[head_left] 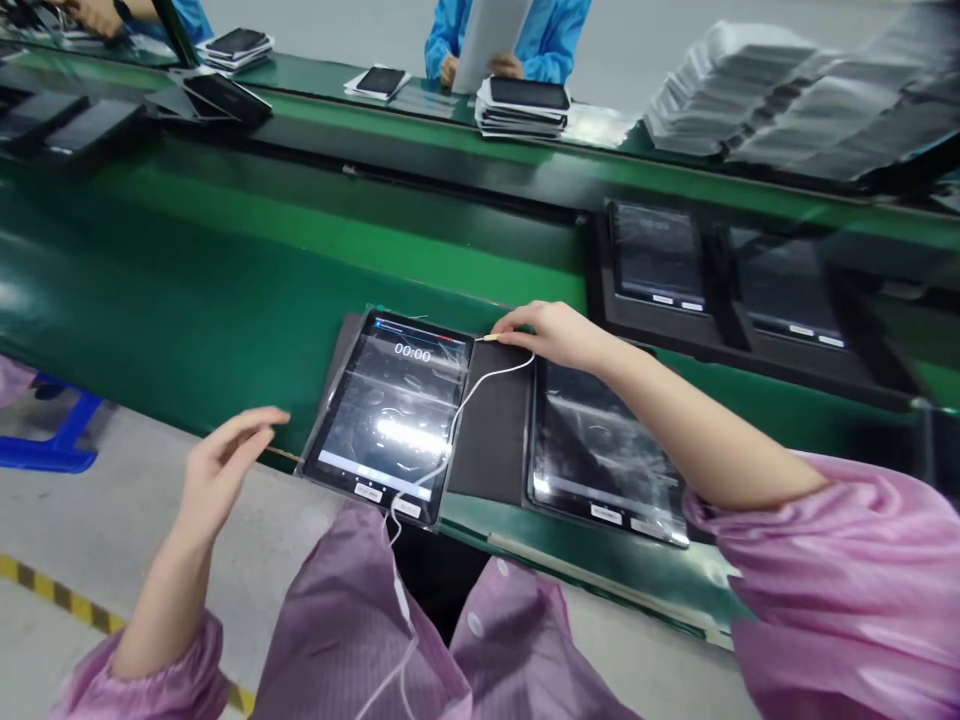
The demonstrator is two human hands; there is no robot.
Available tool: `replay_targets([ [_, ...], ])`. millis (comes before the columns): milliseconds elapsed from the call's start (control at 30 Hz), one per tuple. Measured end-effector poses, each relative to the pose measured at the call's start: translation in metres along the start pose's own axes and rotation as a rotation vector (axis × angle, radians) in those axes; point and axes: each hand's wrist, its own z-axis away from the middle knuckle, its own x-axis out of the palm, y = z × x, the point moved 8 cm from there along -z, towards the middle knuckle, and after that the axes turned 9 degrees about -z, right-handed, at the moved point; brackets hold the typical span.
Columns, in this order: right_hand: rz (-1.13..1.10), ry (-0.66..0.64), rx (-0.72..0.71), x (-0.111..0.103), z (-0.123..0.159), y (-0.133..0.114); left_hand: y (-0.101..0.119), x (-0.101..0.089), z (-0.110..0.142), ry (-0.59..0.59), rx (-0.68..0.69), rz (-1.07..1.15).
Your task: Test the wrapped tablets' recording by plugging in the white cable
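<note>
In front of me a tablet [390, 400] lies screen up, its lit display reading 00:00. My right hand [544, 330] pinches the yellowish plug [491, 338] of a white earphone cable at the tablet's upper right corner. Whether the plug's tip is inside the tablet I cannot tell. The white cable [480, 378] runs down across the screen and over my lap. To the left, off the table's edge, my left hand [229, 460] hovers with fingers apart, holding nothing. Under my right forearm lies a second tablet [600, 450], partly hidden, on a dark tray [491, 430].
Two more tablets [660, 250] rest in a dark tray at the right. Across the green conveyor [300, 240], a person in blue [559, 40] holds a white sheet behind a stack of tablets [523, 105]. White packets [735, 90] are piled at the back right. A blue stool [56, 440] stands left.
</note>
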Motion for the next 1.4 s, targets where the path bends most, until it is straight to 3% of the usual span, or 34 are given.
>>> replay_targets([
  [67, -0.033, -0.003, -0.01, 0.002, -0.001, 0.002, 0.0, 0.022, -0.019, -0.08, 0.026, -0.213],
  [167, -0.131, -0.007, -0.03, 0.005, 0.0, 0.005, 0.001, 0.062, -0.031, -0.339, 0.076, -0.345],
  [267, -0.213, -0.005, -0.097, 0.006, 0.001, 0.003, 0.001, 0.082, -0.034, -0.464, 0.092, -0.422],
  [433, -0.199, 0.079, -0.275, 0.007, 0.004, -0.01, 0.006, 0.091, -0.049, -0.462, 0.056, -0.4],
  [533, -0.118, 0.145, -0.306, 0.013, 0.007, -0.014, 0.007, 0.091, -0.057, -0.454, 0.023, -0.37],
  [767, -0.02, 0.256, -0.301, 0.026, 0.01, -0.018, 0.011, 0.09, -0.062, -0.481, -0.017, -0.349],
  [967, 0.28, 0.213, -0.139, 0.023, 0.005, -0.029, 0.013, 0.092, -0.057, -0.582, 0.005, -0.43],
  [1033, 0.336, 0.301, -0.092, 0.013, 0.014, -0.049, 0.012, 0.091, -0.042, -0.601, 0.02, -0.464],
  [1133, 0.22, 0.406, -0.164, 0.013, 0.049, -0.107, 0.01, 0.086, -0.013, -0.553, 0.041, -0.48],
  [1200, 0.043, 0.361, -0.271, 0.033, 0.082, -0.152, 0.009, 0.084, 0.003, -0.498, 0.055, -0.491],
  [1300, -0.305, 0.098, -0.203, 0.092, 0.124, -0.192, 0.01, 0.085, 0.015, -0.433, 0.066, -0.503],
  [1400, -0.292, -0.037, -0.277, 0.142, 0.151, -0.22, 0.012, 0.089, 0.014, -0.401, 0.044, -0.512],
])
